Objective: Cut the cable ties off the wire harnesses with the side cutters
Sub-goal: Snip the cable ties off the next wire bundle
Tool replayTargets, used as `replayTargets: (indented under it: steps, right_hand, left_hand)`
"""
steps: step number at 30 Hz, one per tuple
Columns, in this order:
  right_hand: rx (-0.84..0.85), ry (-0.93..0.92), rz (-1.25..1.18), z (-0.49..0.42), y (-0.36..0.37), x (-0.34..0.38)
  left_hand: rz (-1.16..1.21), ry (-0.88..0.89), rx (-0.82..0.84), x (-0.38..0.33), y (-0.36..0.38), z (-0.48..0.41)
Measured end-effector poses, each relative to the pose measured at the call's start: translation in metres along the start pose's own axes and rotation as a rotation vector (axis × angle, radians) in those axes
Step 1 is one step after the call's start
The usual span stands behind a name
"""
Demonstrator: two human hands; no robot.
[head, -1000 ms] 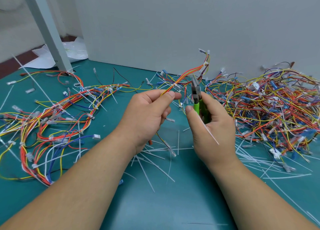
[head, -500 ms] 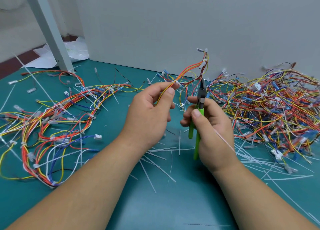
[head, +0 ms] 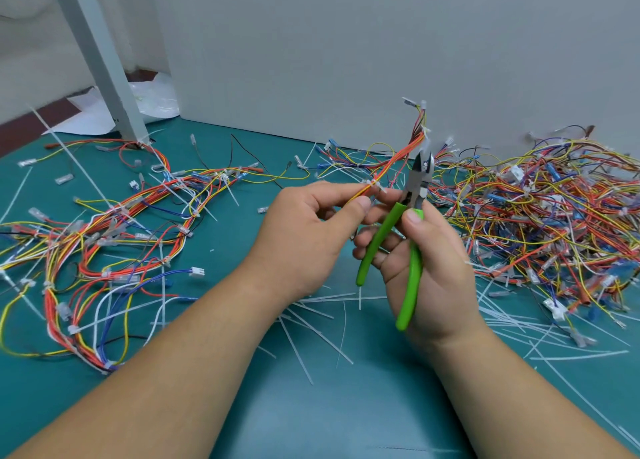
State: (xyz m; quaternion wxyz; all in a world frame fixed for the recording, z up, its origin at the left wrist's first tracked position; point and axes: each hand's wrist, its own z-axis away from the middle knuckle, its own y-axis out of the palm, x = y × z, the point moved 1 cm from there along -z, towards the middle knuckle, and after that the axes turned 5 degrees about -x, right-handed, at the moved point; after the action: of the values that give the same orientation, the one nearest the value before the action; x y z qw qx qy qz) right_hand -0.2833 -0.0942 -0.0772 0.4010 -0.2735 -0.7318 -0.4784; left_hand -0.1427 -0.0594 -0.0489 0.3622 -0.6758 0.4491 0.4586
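My left hand (head: 308, 237) pinches a thin orange-and-yellow wire harness (head: 398, 157) between thumb and forefinger, just left of a white cable tie (head: 375, 183) around it. The harness rises up and right to white connectors near the wall. My right hand (head: 426, 264) grips the green-handled side cutters (head: 410, 251) upright. Their handles are spread and the jaws (head: 424, 162) stand slightly apart, right of the tie and close beside the harness.
A large tangle of harnesses (head: 547, 216) fills the right of the teal mat (head: 311, 406). Another spread of harnesses (head: 104, 244) lies at left. Cut white ties (head: 318, 320) litter the mat under my hands. A grey post (head: 100, 60) stands at back left, a wall behind.
My right hand turned the cutters upright and let the handles spread, opening the jaws beside the harness. My left hand shifted its pinch along the harness, close to the tie.
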Motion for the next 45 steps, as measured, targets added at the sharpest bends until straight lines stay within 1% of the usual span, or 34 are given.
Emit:
replayTargets:
  steps: [3, 5, 12, 17, 20, 24, 29, 34, 39, 45]
  right_hand:
    - [-0.009, -0.019, -0.014, 0.001, -0.001, 0.002]
    - [-0.015, -0.022, -0.009, 0.001, -0.001, 0.003]
    - [0.033, -0.041, 0.119, 0.001, -0.003, 0.0]
    - [0.085, -0.034, 0.198, 0.001, -0.003, 0.0]
    - [0.052, -0.004, 0.234, 0.002, -0.001, -0.002]
    - [-0.02, 0.077, 0.263, 0.004, 0.002, -0.004]
    - [0.033, 0.212, 0.192, 0.006, 0.005, -0.002]
    - [0.123, 0.32, 0.157, 0.008, 0.01, -0.001]
    - [0.123, 0.336, 0.174, 0.009, 0.011, 0.0]
    - [0.141, 0.353, 0.135, 0.009, 0.014, 0.001]
  left_hand:
    - [0.035, 0.014, -0.006, 0.0, 0.001, 0.001]
    - [0.028, 0.044, -0.039, 0.001, -0.001, 0.0]
    - [-0.17, 0.176, -0.145, 0.004, -0.003, 0.0]
    - [-0.174, 0.172, -0.159, 0.003, -0.005, 0.0]
    - [-0.126, 0.143, -0.166, 0.002, -0.005, 0.0]
    - [-0.103, 0.093, -0.257, 0.002, -0.005, -0.002]
    - [-0.12, 0.078, -0.371, 0.002, -0.009, -0.003]
    - [-0.19, 0.097, -0.383, 0.002, -0.008, -0.001]
    - [-0.245, 0.113, -0.395, 0.005, -0.009, -0.001]
    - [-0.258, 0.126, -0.343, 0.004, -0.008, 0.001]
